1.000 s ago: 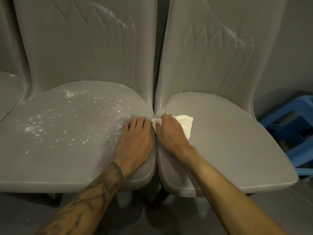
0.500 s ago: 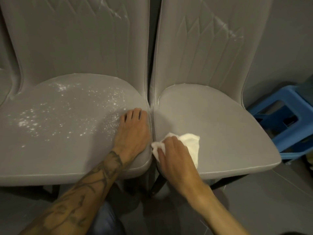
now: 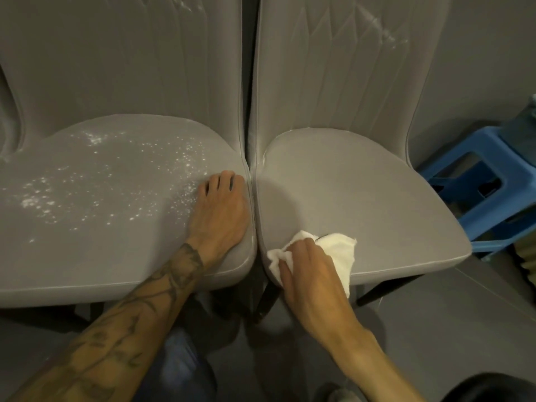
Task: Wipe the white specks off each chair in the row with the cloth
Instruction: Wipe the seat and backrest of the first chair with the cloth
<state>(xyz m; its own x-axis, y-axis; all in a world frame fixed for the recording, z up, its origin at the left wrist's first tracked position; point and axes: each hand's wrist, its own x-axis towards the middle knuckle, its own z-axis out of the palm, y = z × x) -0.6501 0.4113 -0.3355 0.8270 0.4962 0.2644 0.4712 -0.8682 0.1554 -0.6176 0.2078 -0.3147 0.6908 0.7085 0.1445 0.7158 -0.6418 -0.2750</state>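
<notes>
Two grey padded chairs stand side by side. The left chair's seat [image 3: 95, 227] is strewn with white specks [image 3: 121, 181] across its back and middle. The right chair's seat [image 3: 362, 192] shows no specks. My right hand [image 3: 313, 274] presses a white cloth [image 3: 339, 253] onto the front left corner of the right seat, at its edge. My left hand [image 3: 220, 210] lies flat, palm down, on the right side of the left seat, fingers together, holding nothing.
A blue plastic stool [image 3: 481, 181] stands to the right of the right chair. A sliver of a third chair [image 3: 8, 111] shows at the far left. Grey floor [image 3: 435, 320] lies in front, with black chair legs [image 3: 266, 300] below the seats.
My right hand has dragged the cloth from the back of the right seat, near the gap, forward to its front left corner. My left hand has stayed in place.
</notes>
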